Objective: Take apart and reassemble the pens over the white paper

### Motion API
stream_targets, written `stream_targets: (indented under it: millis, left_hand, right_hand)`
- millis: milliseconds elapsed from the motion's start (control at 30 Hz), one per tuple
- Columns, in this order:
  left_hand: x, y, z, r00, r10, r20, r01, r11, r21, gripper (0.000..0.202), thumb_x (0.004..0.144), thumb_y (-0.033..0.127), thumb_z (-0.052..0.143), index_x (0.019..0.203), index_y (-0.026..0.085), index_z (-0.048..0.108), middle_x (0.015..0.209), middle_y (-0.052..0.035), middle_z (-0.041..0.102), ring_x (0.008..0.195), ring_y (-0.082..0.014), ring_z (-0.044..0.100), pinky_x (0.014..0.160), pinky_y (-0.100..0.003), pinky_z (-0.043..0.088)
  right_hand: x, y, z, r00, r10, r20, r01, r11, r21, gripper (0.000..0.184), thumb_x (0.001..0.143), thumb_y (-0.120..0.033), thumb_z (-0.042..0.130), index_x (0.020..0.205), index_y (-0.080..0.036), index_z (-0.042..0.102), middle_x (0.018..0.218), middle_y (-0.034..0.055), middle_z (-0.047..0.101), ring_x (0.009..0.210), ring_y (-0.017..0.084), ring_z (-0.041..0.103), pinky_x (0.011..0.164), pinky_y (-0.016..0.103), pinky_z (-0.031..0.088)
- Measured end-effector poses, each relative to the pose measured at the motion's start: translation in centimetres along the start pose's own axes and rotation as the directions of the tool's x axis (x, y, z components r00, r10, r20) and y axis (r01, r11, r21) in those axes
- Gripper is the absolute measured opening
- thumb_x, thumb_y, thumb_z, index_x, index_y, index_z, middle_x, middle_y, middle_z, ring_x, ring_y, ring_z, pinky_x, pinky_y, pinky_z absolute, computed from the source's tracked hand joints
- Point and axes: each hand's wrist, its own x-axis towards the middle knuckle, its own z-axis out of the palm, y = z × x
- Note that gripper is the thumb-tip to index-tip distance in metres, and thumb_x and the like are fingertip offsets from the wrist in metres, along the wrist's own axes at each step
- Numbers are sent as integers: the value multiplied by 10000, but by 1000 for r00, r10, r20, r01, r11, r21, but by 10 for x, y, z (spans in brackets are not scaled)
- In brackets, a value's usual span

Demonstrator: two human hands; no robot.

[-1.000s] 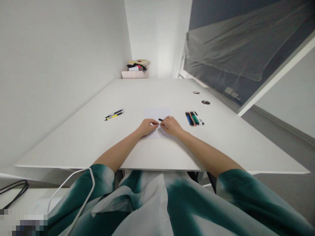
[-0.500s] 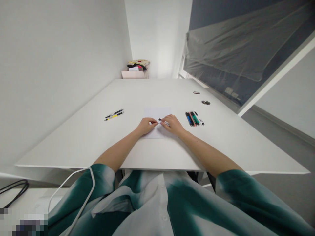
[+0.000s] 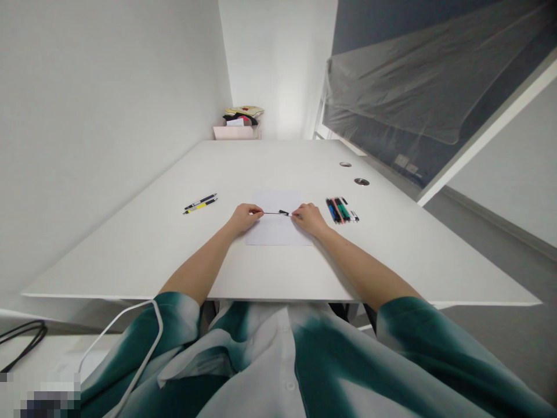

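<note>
My left hand (image 3: 248, 217) pinches the left end of a thin dark rod, like a pen refill (image 3: 271, 213), just above the paper. The rod runs level toward my right hand (image 3: 308, 219). The fingertips of that hand are closed on a pen part, mostly hidden by the fingers. A short black piece, like a pen cap (image 3: 284, 212), shows between the hands, close to the right fingertips; whether it is held or lies on the paper I cannot tell. Beneath both hands lies a white sheet of paper (image 3: 278, 233).
Two pens, one dark and one yellow (image 3: 200, 206), lie on the white table (image 3: 130, 249) at left. At right is a row of several coloured pens (image 3: 337, 211) with small loose parts. A pink box (image 3: 235, 133) stands at the far end. Two round metal grommets (image 3: 361, 182) sit at right.
My left hand has moved left, away from my right hand, and more of the thin rod shows between them. My right hand stays nearly in place.
</note>
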Motion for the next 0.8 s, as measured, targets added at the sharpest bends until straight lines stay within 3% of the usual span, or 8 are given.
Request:
stream_targets:
  millis: [367,800]
  left_hand:
    - [3,-14,-12,998,-55,-39,53,996,-70,247,711,362,640,795,157,750,833,-86,745,811,-213,646,850,-368,489]
    - [2,-8,-12,997,-66,-44,62,994,-95,221,701,348,657,765,154,741,819,-89,739,807,-215,648,840,-372,488]
  right_hand:
    - [-1,13,-7,996,-20,-85,23,999,40,268,900,-244,536,1029,-204,768,1039,115,706,1013,268,564,869,368,412]
    - [1,18,0,985,-80,-151,94,992,88,230,873,-237,571,975,-205,774,962,106,709,948,264,574,849,374,422]
